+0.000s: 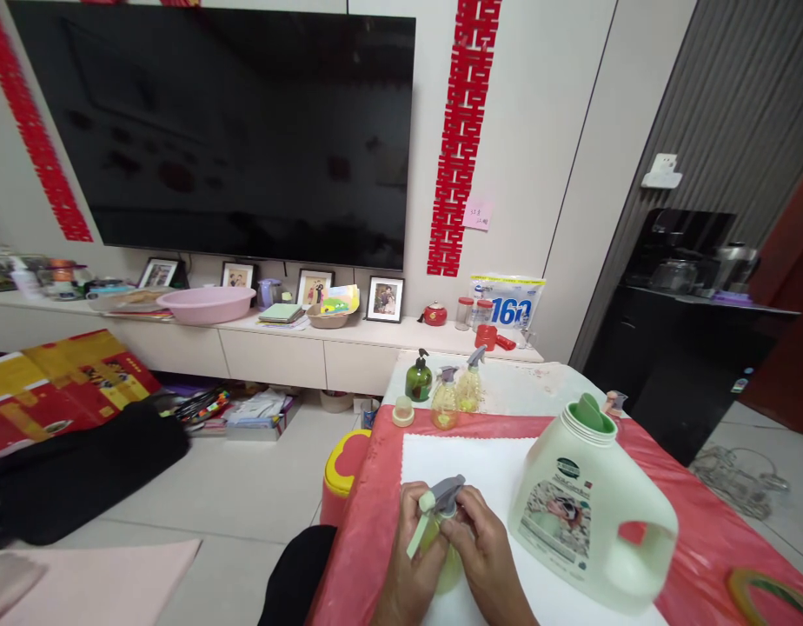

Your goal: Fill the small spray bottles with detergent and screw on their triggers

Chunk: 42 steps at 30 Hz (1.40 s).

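Note:
A spray bottle (449,569) with yellowish contents and a grey and pale green trigger head stands on the white sheet (422,452). My left hand (411,556) wraps round its left side, fingers by the nozzle and trigger. From the right, my right hand (483,548) grips the neck just under the head. Palms and forearms hide part of the bottle. Close to my right hand is a large pale green detergent jug (587,522), uncapped, with a green spout at its mouth. Beyond my hands are two more spray bottles (444,404) and a green pump bottle (418,381).
A pale cap (402,410) lies on the red tablecloth (381,487). A roll of tape (773,600) is at the lower right. A yellow and pink stool (345,461) stands left of the table. Behind is a white cabinet (277,352) bearing a pink basin (207,304) and photo frames.

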{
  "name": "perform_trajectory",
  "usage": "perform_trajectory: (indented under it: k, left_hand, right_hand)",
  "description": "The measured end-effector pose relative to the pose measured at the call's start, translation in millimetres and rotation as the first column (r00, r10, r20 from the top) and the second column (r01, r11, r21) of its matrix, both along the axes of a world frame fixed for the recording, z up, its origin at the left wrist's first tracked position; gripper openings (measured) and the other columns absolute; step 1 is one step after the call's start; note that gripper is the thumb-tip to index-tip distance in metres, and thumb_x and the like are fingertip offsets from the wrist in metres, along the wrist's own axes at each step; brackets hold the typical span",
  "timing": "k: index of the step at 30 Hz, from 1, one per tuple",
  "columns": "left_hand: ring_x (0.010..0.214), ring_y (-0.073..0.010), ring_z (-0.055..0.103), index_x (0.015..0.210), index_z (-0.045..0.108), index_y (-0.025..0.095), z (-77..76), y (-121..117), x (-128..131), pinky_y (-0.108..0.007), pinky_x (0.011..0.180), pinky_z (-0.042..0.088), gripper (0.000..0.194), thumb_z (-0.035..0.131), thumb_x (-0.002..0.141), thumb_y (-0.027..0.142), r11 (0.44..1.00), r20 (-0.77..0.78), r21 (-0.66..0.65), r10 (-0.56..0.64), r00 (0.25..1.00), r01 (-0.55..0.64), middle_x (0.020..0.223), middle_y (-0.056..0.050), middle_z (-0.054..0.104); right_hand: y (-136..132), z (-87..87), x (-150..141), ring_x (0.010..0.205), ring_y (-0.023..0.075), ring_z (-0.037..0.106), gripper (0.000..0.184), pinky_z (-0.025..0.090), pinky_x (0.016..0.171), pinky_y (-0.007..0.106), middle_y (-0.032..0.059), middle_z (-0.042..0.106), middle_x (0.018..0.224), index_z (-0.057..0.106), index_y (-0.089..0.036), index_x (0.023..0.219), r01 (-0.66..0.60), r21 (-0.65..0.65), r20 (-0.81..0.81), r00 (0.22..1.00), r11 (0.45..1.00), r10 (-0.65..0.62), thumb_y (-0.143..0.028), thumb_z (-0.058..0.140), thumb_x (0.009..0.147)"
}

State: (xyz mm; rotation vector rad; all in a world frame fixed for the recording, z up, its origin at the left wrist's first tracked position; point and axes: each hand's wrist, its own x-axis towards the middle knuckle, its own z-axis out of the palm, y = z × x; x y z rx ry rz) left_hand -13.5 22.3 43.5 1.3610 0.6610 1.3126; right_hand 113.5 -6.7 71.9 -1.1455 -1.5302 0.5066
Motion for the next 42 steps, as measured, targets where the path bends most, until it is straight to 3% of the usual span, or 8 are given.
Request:
perform_trajectory:
  k: [8, 13, 21, 25, 28, 33, 39, 42]
  left_hand:
    - [0.103, -0.0263, 0.065, 0.113, 0.057, 0.021, -6.3, 4.1, 6.3, -0.043, 0.095, 0.052, 0.039, 0.072, 0.084, 0.041, 0.999, 0.076, -0.034, -0.018, 0.997, 0.02, 0.114, -0.012, 0.066]
    - [0.109, -0.0277, 0.063, 0.117, 0.059, 0.019, -4.6, -0.1, 7.1, -0.043, 0.1, 0.049, 0.046, 0.075, 0.08, 0.041, 0.998, 0.068, -0.056, 0.014, 0.998, -0.011, 0.114, -0.012, 0.067]
    - [0.107, -0.0272, 0.067, 0.12, 0.06, 0.017, 10.1, -13.5, 7.7, -0.04, 0.094, 0.052, 0.039, 0.067, 0.088, 0.038, 0.985, 0.184, -0.136, -0.081, 0.98, 0.107, 0.112, -0.01, 0.073]
    - [0.102, -0.0245, 0.069, 0.113, 0.062, 0.017, 16.9, -12.4, 13.6, -0.038, 0.093, 0.053, 0.035, 0.071, 0.084, 0.035, 0.997, 0.106, -0.074, 0.014, 0.994, -0.006, 0.111, -0.009, 0.074]
    - [0.094, -0.0231, 0.071, 0.108, 0.064, 0.017, 16.7, -8.1, 17.9, -0.035, 0.087, 0.056, 0.035, 0.075, 0.078, 0.033, 0.989, 0.083, -0.112, 0.101, 0.991, -0.092, 0.103, -0.007, 0.076]
    - [0.084, -0.0204, 0.071, 0.104, 0.069, 0.018, 13.1, -3.7, 17.7, -0.032, 0.08, 0.057, 0.032, 0.075, 0.078, 0.035, 0.976, 0.069, -0.168, 0.154, 0.986, -0.141, 0.093, -0.004, 0.077]
    - [0.083, -0.0188, 0.07, 0.11, 0.069, 0.019, 9.4, -5.2, 15.1, -0.029, 0.077, 0.056, 0.035, 0.075, 0.081, 0.038, 0.977, 0.047, -0.15, 0.161, 0.986, -0.153, 0.094, -0.003, 0.076]
    - [0.082, -0.0176, 0.068, 0.108, 0.07, 0.019, 8.4, -5.4, 15.9, -0.028, 0.076, 0.054, 0.035, 0.076, 0.08, 0.039, 0.975, 0.04, -0.138, 0.179, 0.983, -0.172, 0.093, -0.003, 0.075]
  right_hand:
    - [-2.7, 6.3, -1.7, 0.08, 0.0136, 0.055, 0.013, 0.044, 0.073, 0.023, 0.0022, 0.06, 0.088, 0.064, -0.018, 0.093, 0.108, 0.01, 0.014, 0.994, 0.994, -0.108, -0.027, 0.055, 0.089]
    - [-5.2, 5.7, -1.8, 0.083, 0.0148, 0.056, 0.02, 0.045, 0.075, 0.025, 0.0041, 0.062, 0.093, 0.064, -0.017, 0.096, 0.174, -0.067, -0.017, 0.984, 0.983, -0.175, -0.033, 0.059, 0.086]
    - [-1.8, -7.3, -14.8, 0.077, 0.0139, 0.049, 0.025, 0.044, 0.074, 0.026, 0.0025, 0.055, 0.086, 0.059, -0.017, 0.093, 0.344, -0.041, -0.092, 0.933, 0.938, -0.347, -0.037, 0.064, 0.08]
    - [1.4, -12.4, -21.5, 0.078, 0.0144, 0.05, 0.028, 0.046, 0.074, 0.027, 0.0034, 0.056, 0.088, 0.057, -0.017, 0.094, 0.403, -0.021, -0.125, 0.907, 0.915, -0.403, -0.039, 0.063, 0.079]
    - [2.2, -15.1, -24.4, 0.077, 0.014, 0.049, 0.027, 0.045, 0.073, 0.027, 0.0024, 0.055, 0.088, 0.056, -0.017, 0.095, 0.43, -0.013, -0.139, 0.893, 0.903, -0.428, -0.036, 0.062, 0.077]
    - [-1.5, -15.8, -25.5, 0.079, 0.0138, 0.049, 0.025, 0.045, 0.075, 0.027, 0.0026, 0.056, 0.091, 0.059, -0.017, 0.1, 0.396, -0.001, -0.152, 0.908, 0.918, -0.392, -0.028, 0.06, 0.077]
    - [-12.8, -13.3, -14.6, 0.089, 0.0139, 0.054, 0.036, 0.048, 0.083, 0.028, 0.0062, 0.058, 0.107, 0.064, -0.017, 0.118, 0.221, -0.018, -0.156, 0.963, 0.975, -0.221, -0.034, 0.061, 0.086]
    - [-13.9, -11.0, -5.8, 0.094, 0.014, 0.058, 0.033, 0.049, 0.082, 0.026, 0.0074, 0.059, 0.111, 0.066, -0.017, 0.117, 0.153, -0.044, -0.175, 0.972, 0.987, -0.159, -0.037, 0.055, 0.094]
